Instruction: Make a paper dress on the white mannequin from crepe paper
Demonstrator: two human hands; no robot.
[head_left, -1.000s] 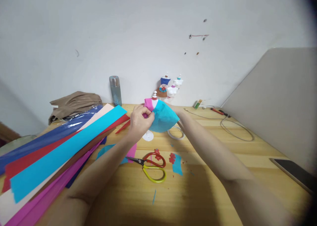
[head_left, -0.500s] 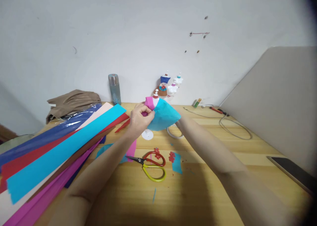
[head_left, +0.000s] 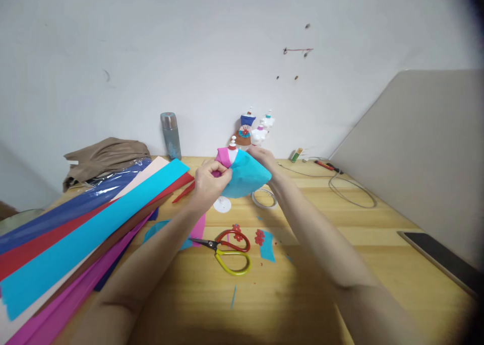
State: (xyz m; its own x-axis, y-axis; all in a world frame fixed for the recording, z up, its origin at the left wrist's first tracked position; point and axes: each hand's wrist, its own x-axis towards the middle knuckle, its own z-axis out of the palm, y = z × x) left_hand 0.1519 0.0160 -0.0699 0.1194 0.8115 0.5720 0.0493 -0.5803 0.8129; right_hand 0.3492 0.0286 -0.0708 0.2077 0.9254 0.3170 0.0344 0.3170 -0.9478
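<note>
A small white dress form (head_left: 233,155) with a knobbed top stands upright between my hands, wrapped in pink paper (head_left: 224,156) on its left side. A turquoise piece of paper (head_left: 247,176) flares out over its right side. My left hand (head_left: 212,179) pinches the paper at the form's front left, thumb and fingers together. Behind the turquoise paper is my right hand (head_left: 264,158); its fingers are mostly hidden. The form's round white base (head_left: 222,204) shows below. Scissors with red and yellow handles (head_left: 223,252) lie on the table in front.
Long strips of coloured paper (head_left: 102,229) spread over the left side. A steel flask (head_left: 171,136), brown cloth (head_left: 108,156) and several small dress forms (head_left: 260,133) stand or lie at the back. Wire roll (head_left: 264,198), red paper flowers (head_left: 259,237), turquoise scrap (head_left: 267,247), cable (head_left: 355,202) and phone (head_left: 440,259) lie about.
My right hand has risen behind the turquoise paper, so more of its back shows. My left hand keeps its pinch. The whole view has shifted slightly.
</note>
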